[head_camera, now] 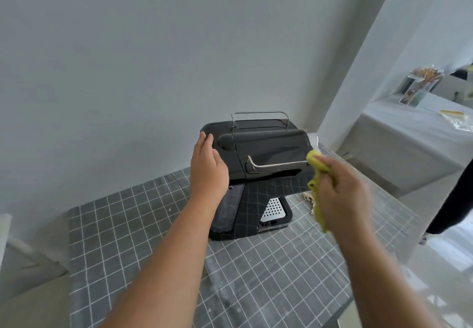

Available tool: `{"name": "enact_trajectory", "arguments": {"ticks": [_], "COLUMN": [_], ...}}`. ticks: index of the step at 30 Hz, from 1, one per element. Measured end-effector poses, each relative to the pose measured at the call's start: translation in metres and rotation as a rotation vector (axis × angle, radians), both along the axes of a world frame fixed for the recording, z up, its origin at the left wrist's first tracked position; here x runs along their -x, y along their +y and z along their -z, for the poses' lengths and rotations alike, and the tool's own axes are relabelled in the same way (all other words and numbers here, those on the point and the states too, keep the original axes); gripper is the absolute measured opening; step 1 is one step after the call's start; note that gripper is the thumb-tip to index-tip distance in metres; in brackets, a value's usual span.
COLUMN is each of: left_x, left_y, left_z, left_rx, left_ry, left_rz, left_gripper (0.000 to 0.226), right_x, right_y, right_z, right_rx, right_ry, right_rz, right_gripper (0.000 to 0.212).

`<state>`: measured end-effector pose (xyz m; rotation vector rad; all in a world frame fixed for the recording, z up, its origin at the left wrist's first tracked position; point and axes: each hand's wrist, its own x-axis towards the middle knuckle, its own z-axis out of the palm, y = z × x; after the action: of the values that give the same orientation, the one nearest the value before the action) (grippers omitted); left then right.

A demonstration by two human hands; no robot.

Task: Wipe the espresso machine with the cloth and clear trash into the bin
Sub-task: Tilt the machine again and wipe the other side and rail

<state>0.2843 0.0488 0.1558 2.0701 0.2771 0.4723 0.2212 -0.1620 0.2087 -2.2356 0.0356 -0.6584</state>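
A glossy black espresso machine (263, 148) stands at the far end of a table covered in grey checked cloth (143, 228). My left hand (207, 166) rests flat against the machine's left side, fingers straight. My right hand (343, 194) grips a crumpled yellow-green cloth (316, 167), whose top touches the machine's right front corner by the steel handle (276, 165). A small crumpled piece of pale trash (309, 198) lies on the table just right of the machine, partly hidden behind the cloth.
A white wall stands right behind the machine. To the right, a second table with a grey cover (399, 133) carries a clear holder of sticks (419, 87). A dark-clothed person (455, 192) stands at the right edge. The table's right edge runs near my right arm.
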Motion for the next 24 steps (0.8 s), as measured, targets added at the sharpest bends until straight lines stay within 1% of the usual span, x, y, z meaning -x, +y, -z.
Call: {"name": "enact_trajectory", "arguments": {"ticks": [3,5,7,12,15,18,20,22,24], "left_x": [0.001,0.001,0.002,0.004,0.005,0.005,0.005,0.005,0.006], "left_y": [-0.001,-0.001,-0.001,-0.001,-0.002,-0.004,-0.003,-0.001,-0.001], "left_z": [-0.001,-0.001,-0.001,-0.005,-0.006,-0.006,-0.006,-0.006,-0.005], "left_rx": [0.005,-0.007,-0.019,-0.018,-0.032,-0.028,-0.027,-0.02,-0.015], "left_ry": [-0.006,-0.01,-0.007,-0.005,-0.003,-0.004,-0.001,0.003,0.0], "left_rz": [0.005,0.003,-0.001,-0.006,-0.008,-0.022,-0.026,-0.015,-0.004], "left_gripper": [0.045,0.045,0.045,0.045,0.045,0.044,0.044,0.045,0.045], "right_x": [-0.006,-0.009,-0.011,-0.01,-0.005,-0.001,-0.002,-0.009,-0.013], "right_y": [0.01,0.019,0.029,0.076,0.078,0.067,0.058,0.051,0.055], "right_z": [0.055,0.069,0.071,0.071,0.072,0.071,0.07,0.069,0.072], "right_rx": [0.052,0.075,0.083,0.318,0.355,0.399,0.401,0.337,0.304], "right_ry": [-0.062,-0.071,-0.085,-0.179,-0.198,-0.29,-0.321,-0.321,-0.299], "right_rz": [0.042,0.087,0.099,-0.127,-0.205,-0.377,-0.429,-0.387,-0.281], "right_gripper": [0.031,0.031,0.032,0.039,0.038,0.038,0.036,0.035,0.037]}}
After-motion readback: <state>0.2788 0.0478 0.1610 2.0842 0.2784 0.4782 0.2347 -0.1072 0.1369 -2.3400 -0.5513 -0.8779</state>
